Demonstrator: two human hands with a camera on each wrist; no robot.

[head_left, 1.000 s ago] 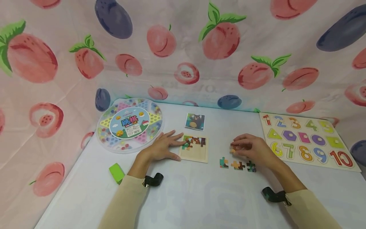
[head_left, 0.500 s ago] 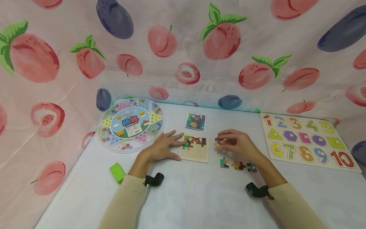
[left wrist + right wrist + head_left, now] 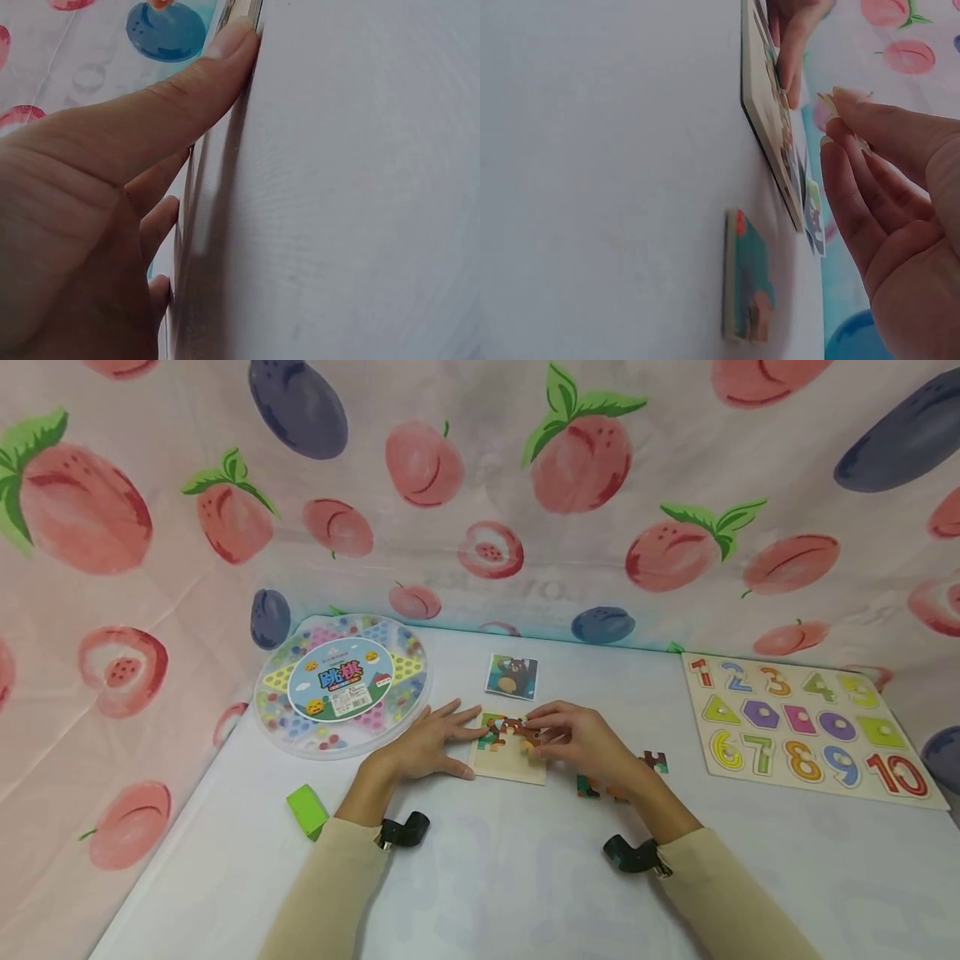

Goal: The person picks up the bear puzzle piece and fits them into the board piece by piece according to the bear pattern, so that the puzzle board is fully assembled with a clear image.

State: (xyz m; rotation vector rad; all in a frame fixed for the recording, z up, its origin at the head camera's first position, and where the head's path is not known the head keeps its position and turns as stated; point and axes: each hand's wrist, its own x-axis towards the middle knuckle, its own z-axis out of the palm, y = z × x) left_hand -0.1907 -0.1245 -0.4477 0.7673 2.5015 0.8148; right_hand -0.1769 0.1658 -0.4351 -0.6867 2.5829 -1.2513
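In the head view, my left hand (image 3: 427,743) lies with fingers spread, its index fingertip and thumb at the left side of a square wooden puzzle board (image 3: 510,768). Assembled pieces (image 3: 491,731) fill the upper part of the board, showing part of a bear. My right hand (image 3: 588,743) pinches a jigsaw piece (image 3: 827,103) between thumb and fingertips, held just above the board's right side; those fingers partly cover it. In the right wrist view a loose teal and brown piece (image 3: 751,281) lies on the table. My left thumb (image 3: 232,45) touches the board's edge in the left wrist view.
A bear picture card (image 3: 512,677) lies behind the board. More loose pieces (image 3: 655,762) are partly under my right forearm. A round Chinese checkers set (image 3: 341,681) and a green block (image 3: 307,812) stand left; a number-and-shape board (image 3: 813,727) lies right.
My right hand has carried the pinched jigsaw piece leftward, from beside the loose pieces to over the board. A loose piece behind it has come into view. My left hand has stayed put.
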